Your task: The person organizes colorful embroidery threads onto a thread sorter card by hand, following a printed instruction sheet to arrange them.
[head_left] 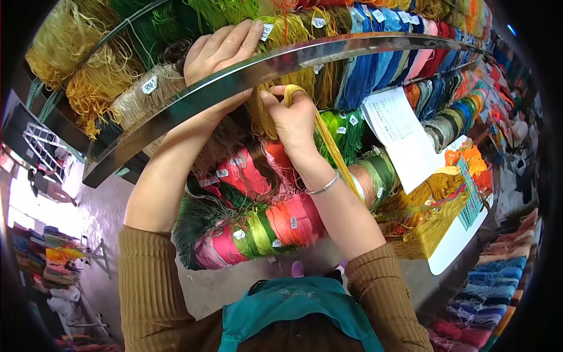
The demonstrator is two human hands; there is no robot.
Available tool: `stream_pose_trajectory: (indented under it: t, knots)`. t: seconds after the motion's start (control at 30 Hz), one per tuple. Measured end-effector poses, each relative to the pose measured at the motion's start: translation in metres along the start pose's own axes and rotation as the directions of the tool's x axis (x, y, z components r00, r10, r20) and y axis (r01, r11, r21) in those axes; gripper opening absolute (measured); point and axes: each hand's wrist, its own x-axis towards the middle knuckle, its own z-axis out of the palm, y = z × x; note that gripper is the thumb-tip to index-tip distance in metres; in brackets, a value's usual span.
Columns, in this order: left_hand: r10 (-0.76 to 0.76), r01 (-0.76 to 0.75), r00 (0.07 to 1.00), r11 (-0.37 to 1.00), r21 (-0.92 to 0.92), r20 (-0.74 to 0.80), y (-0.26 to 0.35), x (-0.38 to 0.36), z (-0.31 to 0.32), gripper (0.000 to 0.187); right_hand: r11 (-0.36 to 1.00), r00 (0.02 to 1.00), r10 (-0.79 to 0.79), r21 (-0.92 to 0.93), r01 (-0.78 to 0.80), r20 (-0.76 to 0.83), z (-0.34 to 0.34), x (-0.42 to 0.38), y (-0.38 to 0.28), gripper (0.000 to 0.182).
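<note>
The left hand (221, 54) extends over a dark curved bar (176, 110), back upward, with its fingers straight and close together beside a white tag (266, 31) on the olive-yellow skeins (288, 34). Whether it grips anything underneath cannot be told. The right hand (297, 122) is positioned below the bar, thumb and fingers bent around a golden-yellow strand (332, 141). The strand loops over the index finger and hangs down along the forearm. A printed sheet (394, 120) lies to the right, below the blue skeins (365, 67). Pink skeins (249, 179) sit beneath the forearms.
</note>
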Motion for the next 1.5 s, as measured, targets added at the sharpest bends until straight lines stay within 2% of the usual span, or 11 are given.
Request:
stream_pose_trajectory:
  t: [0.07,0.37,0.43,0.63,0.77,0.83,1.07,1.13,1.2,1.27,1.5]
  knots:
    - [-0.004,0.004,1.0,1.0,-0.013,-0.012,0.0,-0.001,0.001,0.043,0.995,0.995,0.093,0.048,-0.092,-0.02,0.004,0.001,0.0,0.022]
    - [0.009,-0.008,0.999,0.999,0.032,-0.037,-0.004,-0.005,0.009,0.045,0.986,0.999,0.036,0.162,-0.039,0.02,-0.02,-0.008,0.005,0.01]
    - [0.006,-0.005,0.999,0.999,0.036,-0.033,-0.004,-0.004,0.006,0.045,0.92,0.971,0.165,0.328,-0.215,0.174,-0.026,-0.012,0.005,0.009]
    - [-0.024,0.024,1.0,1.0,-0.012,-0.007,0.0,-0.001,0.002,0.04,0.807,0.96,0.199,0.522,-0.275,0.197,-0.025,-0.009,-0.004,0.01]
    - [-0.025,0.025,1.0,1.0,-0.006,-0.006,0.001,-0.001,0.001,0.039,0.814,0.934,0.279,0.461,-0.353,0.222,-0.021,-0.005,0.0,0.013]
    - [-0.027,0.027,1.0,1.0,-0.007,0.0,0.001,-0.001,0.001,0.038,0.93,0.992,0.086,0.348,-0.114,0.094,-0.01,-0.003,0.005,0.015]
    - [-0.02,0.021,1.0,1.0,0.018,-0.02,-0.002,-0.004,0.008,0.042,0.98,0.991,0.103,0.164,-0.115,0.084,-0.005,-0.003,0.005,0.011]
    - [-0.007,0.008,0.999,0.999,0.038,-0.035,-0.004,-0.005,0.009,0.045,0.972,1.0,-0.005,0.235,0.009,-0.017,-0.006,-0.005,0.005,0.009]
    - [-0.004,0.005,0.999,0.999,0.04,-0.033,-0.003,-0.005,0.009,0.044,0.964,0.999,0.016,0.266,-0.005,-0.041,-0.013,-0.01,0.002,0.007]
    - [-0.003,0.005,0.999,1.0,0.028,-0.039,-0.004,-0.005,0.01,0.043,0.875,0.985,0.158,0.454,-0.17,0.063,-0.021,-0.015,-0.004,0.005]
    - [-0.017,0.017,1.0,1.0,-0.008,-0.002,-0.002,-0.003,0.003,0.043,0.73,0.96,0.159,0.627,-0.272,0.232,-0.04,-0.024,-0.015,0.009]
